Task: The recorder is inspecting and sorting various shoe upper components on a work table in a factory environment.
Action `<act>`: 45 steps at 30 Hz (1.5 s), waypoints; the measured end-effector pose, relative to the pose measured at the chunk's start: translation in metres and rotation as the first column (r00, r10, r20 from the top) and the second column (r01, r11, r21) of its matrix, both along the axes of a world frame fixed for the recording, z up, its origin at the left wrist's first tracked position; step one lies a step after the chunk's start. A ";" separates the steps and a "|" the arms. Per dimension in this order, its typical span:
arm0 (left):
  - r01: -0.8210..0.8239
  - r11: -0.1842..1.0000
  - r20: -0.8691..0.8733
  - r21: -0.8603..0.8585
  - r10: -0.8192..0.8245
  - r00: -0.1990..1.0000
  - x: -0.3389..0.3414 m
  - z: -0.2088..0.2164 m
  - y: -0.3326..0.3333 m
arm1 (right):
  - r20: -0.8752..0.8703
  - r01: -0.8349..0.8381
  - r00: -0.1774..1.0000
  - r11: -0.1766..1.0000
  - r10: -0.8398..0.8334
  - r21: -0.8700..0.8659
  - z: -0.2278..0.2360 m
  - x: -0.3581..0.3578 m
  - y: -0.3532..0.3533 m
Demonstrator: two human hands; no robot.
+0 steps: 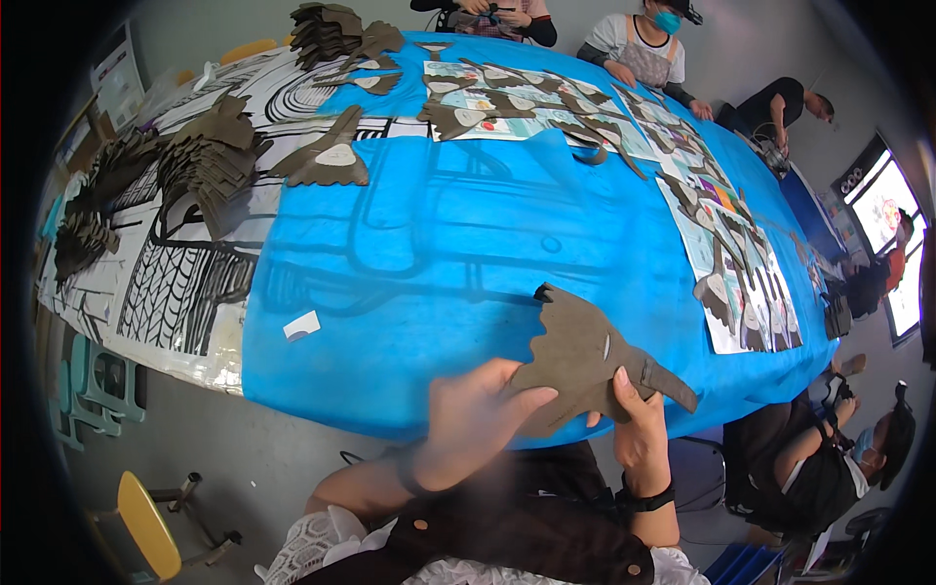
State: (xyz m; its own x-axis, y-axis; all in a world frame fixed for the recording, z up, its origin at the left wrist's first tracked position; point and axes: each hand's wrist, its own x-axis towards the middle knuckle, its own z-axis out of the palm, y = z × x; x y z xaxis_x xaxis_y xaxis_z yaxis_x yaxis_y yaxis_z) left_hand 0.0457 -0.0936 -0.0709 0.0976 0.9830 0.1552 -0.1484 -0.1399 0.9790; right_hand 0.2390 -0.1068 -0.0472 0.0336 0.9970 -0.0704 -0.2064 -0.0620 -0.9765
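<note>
A dark grey-brown cut-out [575, 356], perhaps foam or felt, is held up in both hands above the near edge of the table. It has a scalloped edge, a small slit and a long narrow end pointing right. My left hand [473, 414] pinches its lower left edge, thumb on top. My right hand [639, 419] grips it near the base of the narrow end, thumb on the face and fingers underneath, mostly hidden. A similar cut-out [334, 156] with a pale oval patch lies flat at the far left.
Blue sheeting [390, 253] covers much of the table. Stacks of cut-outs [210, 161] stand on the left, and more lie on printed sheets [721, 327] at the right and back. A small white card [301, 327] lies left. Co-workers [634, 54] are around the table.
</note>
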 end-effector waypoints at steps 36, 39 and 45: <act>0.113 0.985 0.162 -0.127 -0.092 0.983 -0.011 -0.001 0.012 | 0.021 0.082 0.996 0.997 -0.083 0.014 -0.017 -0.008 -0.009; 0.305 0.938 0.361 -0.165 -0.230 0.904 -0.014 -0.005 0.016 | -0.005 0.125 0.992 0.992 -0.125 0.015 -0.016 -0.009 -0.008; 0.331 0.937 0.331 -0.109 -0.280 0.901 -0.015 -0.002 0.015 | -0.003 0.117 0.993 0.992 -0.117 0.041 -0.015 -0.008 -0.008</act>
